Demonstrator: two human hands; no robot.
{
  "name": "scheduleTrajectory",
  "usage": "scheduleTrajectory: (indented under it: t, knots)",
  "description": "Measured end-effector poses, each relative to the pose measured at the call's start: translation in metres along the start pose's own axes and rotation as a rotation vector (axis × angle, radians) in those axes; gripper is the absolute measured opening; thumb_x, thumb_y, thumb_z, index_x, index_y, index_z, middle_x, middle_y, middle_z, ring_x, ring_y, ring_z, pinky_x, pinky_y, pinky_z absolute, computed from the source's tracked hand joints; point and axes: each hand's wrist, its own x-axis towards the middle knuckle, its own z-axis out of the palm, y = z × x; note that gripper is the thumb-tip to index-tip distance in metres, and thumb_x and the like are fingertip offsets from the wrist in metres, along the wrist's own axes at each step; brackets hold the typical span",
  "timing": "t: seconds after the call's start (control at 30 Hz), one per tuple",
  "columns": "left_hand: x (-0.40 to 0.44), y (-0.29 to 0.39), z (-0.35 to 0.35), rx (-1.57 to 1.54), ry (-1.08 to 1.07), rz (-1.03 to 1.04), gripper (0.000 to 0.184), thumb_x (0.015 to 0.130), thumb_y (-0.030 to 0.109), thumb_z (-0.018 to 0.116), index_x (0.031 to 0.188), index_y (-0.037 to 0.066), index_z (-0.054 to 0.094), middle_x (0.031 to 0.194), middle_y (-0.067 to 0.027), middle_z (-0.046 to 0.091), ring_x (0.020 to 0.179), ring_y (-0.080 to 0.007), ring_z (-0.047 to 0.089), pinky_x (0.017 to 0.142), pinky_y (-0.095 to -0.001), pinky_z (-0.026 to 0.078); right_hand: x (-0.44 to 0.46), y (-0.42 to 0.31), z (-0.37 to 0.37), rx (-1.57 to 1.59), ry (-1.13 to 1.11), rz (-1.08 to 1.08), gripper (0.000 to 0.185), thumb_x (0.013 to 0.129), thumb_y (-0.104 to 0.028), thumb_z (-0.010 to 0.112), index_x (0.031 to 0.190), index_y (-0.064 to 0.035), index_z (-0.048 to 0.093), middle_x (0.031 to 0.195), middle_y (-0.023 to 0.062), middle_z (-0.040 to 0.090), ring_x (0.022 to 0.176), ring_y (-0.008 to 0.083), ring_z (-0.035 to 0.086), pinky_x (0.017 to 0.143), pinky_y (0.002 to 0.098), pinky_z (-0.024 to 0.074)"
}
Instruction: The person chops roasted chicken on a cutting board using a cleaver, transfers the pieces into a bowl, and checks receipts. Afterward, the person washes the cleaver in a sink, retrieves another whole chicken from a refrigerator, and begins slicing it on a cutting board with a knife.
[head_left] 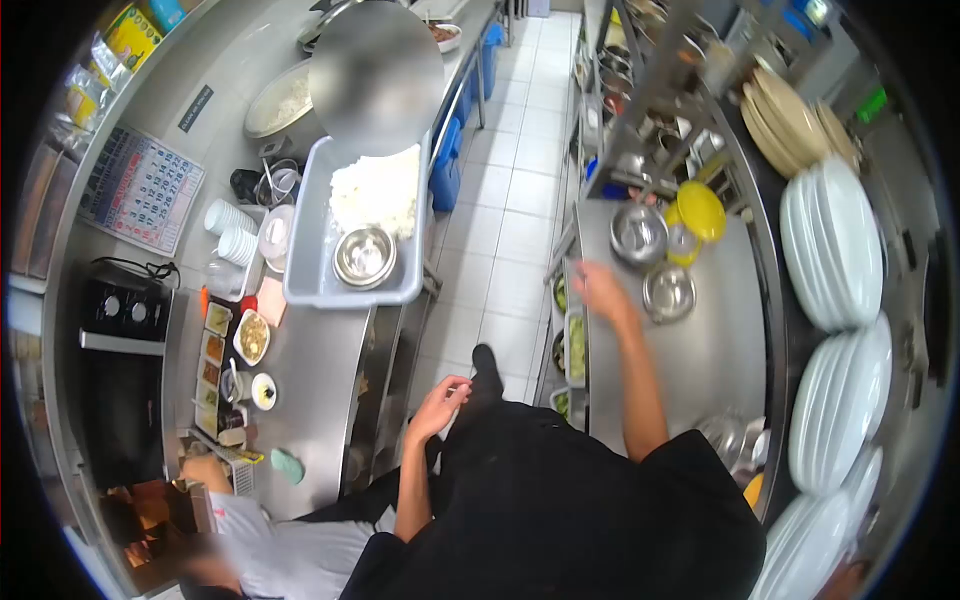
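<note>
My left hand [441,404] hangs over the aisle in front of my body, fingers loosely bent and a little apart. I see nothing held in it. My right hand [601,291] reaches over the edge of the steel counter [690,375] on the right. Motion smears its fingers, so I cannot tell whether it holds anything. Closest to it on that counter are a metal bowl [638,234] and a second metal bowl [669,292], with a yellow container [700,211] behind them.
Stacked white plates [832,245] line the right shelf. On the left counter, a grey tub [293,270] holds white rice and nested metal bowls [365,257]. Another person [285,545] stands at lower left. Blue bins [447,165] flank the tiled aisle [500,190].
</note>
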Motion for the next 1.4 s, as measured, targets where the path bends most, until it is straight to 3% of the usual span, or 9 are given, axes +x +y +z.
scheduleTrajectory:
  t: [0.23, 0.37, 0.6, 0.83, 1.0, 1.1, 1.17, 1.3, 1.4]
  knots:
    - [0.137, 0.104, -0.072, -0.039, -0.097, 0.129, 0.026, 0.105, 0.027, 0.057, 0.114, 0.003, 0.064, 0.109, -0.0063, 0.066, 0.099, -0.0155, 0.063, 0.088, -0.0308, 0.050, 0.108, -0.015, 0.079, -0.063, -0.793, 0.003, 0.049, 0.094, -0.037, 0.062, 0.130, -0.0036, 0.063, 0.126, 0.0221, 0.067, 0.118, 0.0394, 0.063, 0.101, 0.0465, 0.0503]
    - [0.237, 0.162, -0.086, -0.144, -0.216, 0.205, 0.025, 0.106, 0.025, 0.055, 0.113, 0.002, 0.063, 0.110, -0.0063, 0.066, 0.101, -0.0143, 0.062, 0.090, -0.0294, 0.049, 0.203, 0.017, 0.083, -0.061, -0.762, 0.049, 0.048, 0.093, -0.038, 0.063, 0.129, -0.0057, 0.065, 0.125, 0.0205, 0.068, 0.117, 0.0388, 0.063, 0.101, 0.0460, 0.0503]
    - [0.479, 0.282, -0.112, -0.160, -0.200, 0.194, 0.029, 0.106, 0.025, 0.054, 0.103, -0.002, 0.066, 0.104, -0.0056, 0.067, 0.095, -0.0140, 0.063, 0.088, -0.0280, 0.049, 0.532, 0.157, 0.010, -0.110, -0.613, 0.072, 0.053, 0.095, -0.043, 0.059, 0.132, -0.0062, 0.064, 0.126, 0.0214, 0.068, 0.119, 0.0387, 0.063, 0.104, 0.0456, 0.0480]
    - [0.674, 0.412, -0.170, -0.213, -0.004, 0.252, 0.036, 0.108, 0.021, 0.048, 0.089, -0.002, 0.070, 0.102, -0.0085, 0.071, 0.091, -0.0147, 0.065, 0.084, -0.0289, 0.051, 0.838, 0.188, -0.128, 0.012, -0.072, -0.063, 0.040, 0.095, -0.029, 0.056, 0.125, -0.0041, 0.066, 0.122, 0.0230, 0.068, 0.114, 0.0413, 0.063, 0.100, 0.0466, 0.0501]
    - [0.808, 0.451, -0.201, -0.262, 0.147, 0.117, 0.028, 0.109, 0.025, 0.050, 0.108, 0.002, 0.066, 0.102, -0.0072, 0.070, 0.093, -0.0150, 0.066, 0.082, -0.0292, 0.053, 0.963, 0.174, -0.205, 0.454, -0.311, -0.068, 0.041, 0.098, -0.029, 0.055, 0.128, -0.0029, 0.064, 0.124, 0.0219, 0.068, 0.116, 0.0403, 0.063, 0.102, 0.0453, 0.0497]
    - [0.902, 0.474, -0.221, -0.353, 0.156, 0.092, 0.027, 0.108, 0.026, 0.051, 0.109, 0.003, 0.066, 0.102, -0.0068, 0.069, 0.092, -0.0142, 0.065, 0.082, -0.0283, 0.052, 1.050, 0.243, -0.194, 0.356, -0.395, -0.190, 0.044, 0.097, -0.032, 0.056, 0.129, -0.0019, 0.063, 0.123, 0.0223, 0.068, 0.116, 0.0400, 0.063, 0.102, 0.0445, 0.0495]
    - [0.980, 0.500, -0.232, -0.378, 0.158, 0.122, 0.027, 0.108, 0.027, 0.052, 0.110, 0.004, 0.065, 0.101, -0.0055, 0.069, 0.090, -0.0135, 0.065, 0.081, -0.0279, 0.052, 1.097, 0.281, -0.201, 0.076, -0.380, -0.063, 0.049, 0.098, -0.038, 0.059, 0.132, -0.0035, 0.061, 0.122, 0.0211, 0.069, 0.110, 0.0377, 0.066, 0.098, 0.0443, 0.0517]
    - [1.140, 0.614, -0.272, -0.149, 0.158, 0.239, 0.023, 0.106, 0.023, 0.055, 0.108, 0.002, 0.065, 0.099, -0.0037, 0.068, 0.090, -0.0118, 0.064, 0.081, -0.0273, 0.050, 1.156, 0.332, -0.261, 0.131, -0.490, 0.052, 0.052, 0.096, -0.039, 0.057, 0.132, -0.0008, 0.061, 0.126, 0.0249, 0.066, 0.115, 0.0405, 0.064, 0.100, 0.0453, 0.0498]
    - [1.270, 0.736, -0.284, 0.113, 0.090, 0.379, 0.023, 0.105, 0.020, 0.056, 0.109, 0.000, 0.065, 0.098, -0.0056, 0.068, 0.089, -0.0142, 0.064, 0.081, -0.0306, 0.052, 1.186, 0.378, -0.301, 0.314, -0.410, 0.189, 0.047, 0.100, -0.036, 0.058, 0.134, -0.0026, 0.060, 0.124, 0.0181, 0.069, 0.113, 0.0300, 0.066, 0.094, 0.0404, 0.0533]
